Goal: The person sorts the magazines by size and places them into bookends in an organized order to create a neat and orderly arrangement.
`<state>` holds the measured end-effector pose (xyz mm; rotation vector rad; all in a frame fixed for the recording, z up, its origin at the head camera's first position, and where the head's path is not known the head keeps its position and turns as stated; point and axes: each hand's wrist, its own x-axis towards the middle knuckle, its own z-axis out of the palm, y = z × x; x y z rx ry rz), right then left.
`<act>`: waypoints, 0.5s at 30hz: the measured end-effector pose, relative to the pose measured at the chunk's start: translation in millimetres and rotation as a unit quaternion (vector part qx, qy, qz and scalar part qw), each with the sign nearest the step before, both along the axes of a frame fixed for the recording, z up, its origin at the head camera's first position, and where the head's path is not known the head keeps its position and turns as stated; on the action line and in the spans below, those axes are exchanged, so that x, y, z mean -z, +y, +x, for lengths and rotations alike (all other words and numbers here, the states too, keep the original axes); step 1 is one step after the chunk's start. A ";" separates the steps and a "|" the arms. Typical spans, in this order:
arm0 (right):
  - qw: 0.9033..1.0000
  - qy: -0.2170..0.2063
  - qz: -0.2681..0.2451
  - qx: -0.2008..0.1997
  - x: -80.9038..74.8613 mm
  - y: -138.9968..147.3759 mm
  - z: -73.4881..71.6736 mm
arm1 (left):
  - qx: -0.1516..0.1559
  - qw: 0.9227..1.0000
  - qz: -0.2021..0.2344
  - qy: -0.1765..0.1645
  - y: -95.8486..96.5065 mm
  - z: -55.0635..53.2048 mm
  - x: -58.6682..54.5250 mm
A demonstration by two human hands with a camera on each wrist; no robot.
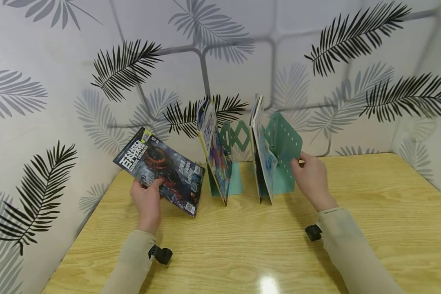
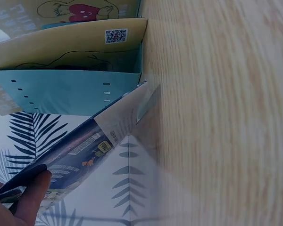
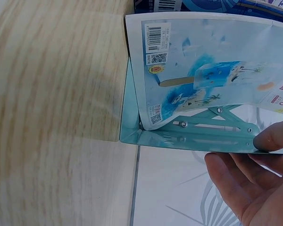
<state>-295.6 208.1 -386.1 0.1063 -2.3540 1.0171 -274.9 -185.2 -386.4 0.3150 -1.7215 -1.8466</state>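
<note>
My left hand point(image 1: 148, 204) grips a dark magazine point(image 1: 161, 163) by its lower left edge, thumb over the cover. The magazine is tilted, left of a teal expandable book rack point(image 1: 284, 175), and its lower corner comes down close to the table in the left wrist view. My right hand point(image 1: 312, 179) pinches the outer edge of the rack's perforated right end plate point(image 1: 288, 143). Between the rack's ends stand colourful magazines point(image 1: 217, 151) at the left and more magazines point(image 1: 262, 151) at the right, with a gap between. A pale blue magazine point(image 3: 203, 61) faces the right end plate.
The rack stands near the back of a wood-grain table point(image 1: 220, 245), close to a leaf-patterned wall covering point(image 1: 228, 49). The rack's crisscross linkage point(image 1: 239, 135) shows in the gap. Dark wrist cameras sit on both sleeves.
</note>
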 end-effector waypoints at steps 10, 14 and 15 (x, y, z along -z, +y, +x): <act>1.000 -0.008 -0.004 0.004 -0.1 -0.3 0.6 | -0.012 0.997 -0.078 0.016 2.3 1.0 -1.6; 1.000 -0.004 -0.003 0.005 -0.6 -1.2 0.3 | -0.011 0.996 -0.086 0.016 2.1 1.5 -3.5; 1.000 -0.003 -0.002 0.005 -0.6 -1.4 -0.1 | -0.010 0.996 -0.089 0.016 2.0 1.8 -4.1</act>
